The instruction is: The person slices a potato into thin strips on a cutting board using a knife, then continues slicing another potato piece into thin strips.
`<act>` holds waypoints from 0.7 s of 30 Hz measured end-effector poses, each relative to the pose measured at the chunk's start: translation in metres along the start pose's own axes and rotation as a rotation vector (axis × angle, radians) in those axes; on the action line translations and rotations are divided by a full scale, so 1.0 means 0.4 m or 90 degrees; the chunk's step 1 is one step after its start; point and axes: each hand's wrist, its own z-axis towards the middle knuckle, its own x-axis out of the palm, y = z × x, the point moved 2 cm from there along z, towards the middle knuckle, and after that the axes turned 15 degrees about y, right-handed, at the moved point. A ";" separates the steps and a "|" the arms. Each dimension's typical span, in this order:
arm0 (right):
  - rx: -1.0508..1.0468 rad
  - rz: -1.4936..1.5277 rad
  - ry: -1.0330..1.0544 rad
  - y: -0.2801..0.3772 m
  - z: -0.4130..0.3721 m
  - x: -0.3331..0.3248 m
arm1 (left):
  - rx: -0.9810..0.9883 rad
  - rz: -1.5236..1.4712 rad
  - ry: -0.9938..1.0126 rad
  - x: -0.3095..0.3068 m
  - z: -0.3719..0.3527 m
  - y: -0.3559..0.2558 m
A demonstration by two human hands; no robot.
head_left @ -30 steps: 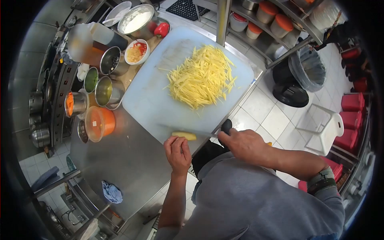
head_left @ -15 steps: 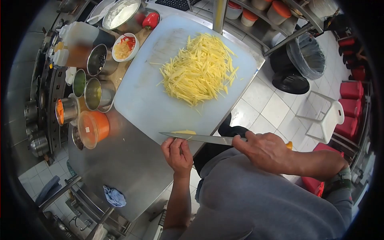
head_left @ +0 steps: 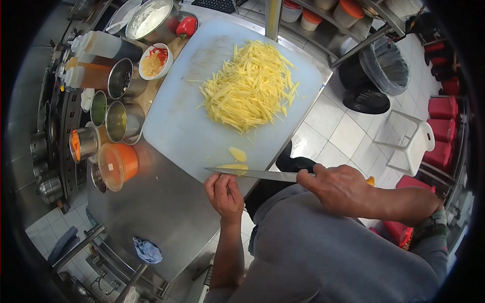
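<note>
My right hand (head_left: 341, 189) is closed around the handle of a long kitchen knife (head_left: 262, 174), its blade pointing left across the near corner of a white cutting board (head_left: 174, 131). Under the blade lies a pale yellow vegetable piece (head_left: 235, 167), partly hidden by the knife. The curled fingertips of my left hand (head_left: 225, 194) press on this piece on the near side of the blade. A thin cut slice (head_left: 237, 154) rests flat just beyond it. Farther up the board sits a big heap of thin pale yellow strips (head_left: 250, 88).
Left of the board stand a white bowl (head_left: 167, 65) of chopped food, several metal pots (head_left: 132, 116), an orange tub (head_left: 126, 164) and sauce bottles (head_left: 88, 76). A red pepper (head_left: 187, 27) lies by a metal bowl (head_left: 166, 33). A blue cloth (head_left: 147, 250) is on the steel table (head_left: 166, 217).
A thin slice has come off and now lies apart on the board beyond the blade. More of the yellow piece shows past the knife. Both hands have stayed almost in place.
</note>
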 end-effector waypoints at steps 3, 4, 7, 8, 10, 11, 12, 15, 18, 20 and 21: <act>-0.019 0.036 -0.009 -0.006 0.049 0.010 | -0.003 -0.005 0.005 -0.005 0.007 -0.006; -0.031 0.057 -0.017 -0.005 0.075 0.017 | -0.001 -0.005 0.009 -0.008 0.007 -0.011; -0.039 0.068 -0.020 -0.002 0.150 0.022 | 0.017 0.026 0.007 -0.012 0.010 -0.012; -0.044 0.069 -0.020 0.001 0.138 0.020 | 0.007 0.018 0.011 -0.012 0.004 -0.008; -0.054 0.064 -0.019 0.007 0.093 0.005 | -0.014 0.000 0.013 -0.007 -0.002 0.005; -0.046 0.051 -0.022 0.008 0.066 0.000 | -0.014 -0.001 0.011 -0.009 -0.001 0.005; -0.038 0.040 -0.025 0.010 0.032 0.001 | -0.015 -0.004 0.012 -0.010 0.000 0.002; -0.004 0.031 -0.012 0.005 0.009 0.013 | -0.031 -0.027 0.018 -0.004 -0.008 0.011; -0.012 0.057 -0.018 -0.004 0.061 0.023 | -0.017 -0.003 0.029 -0.007 0.007 0.000; -0.030 0.078 -0.024 -0.002 0.116 0.029 | -0.009 0.008 0.032 -0.011 0.006 -0.004; -0.038 0.080 -0.025 0.002 0.141 0.024 | -0.012 0.001 0.027 -0.008 0.000 0.003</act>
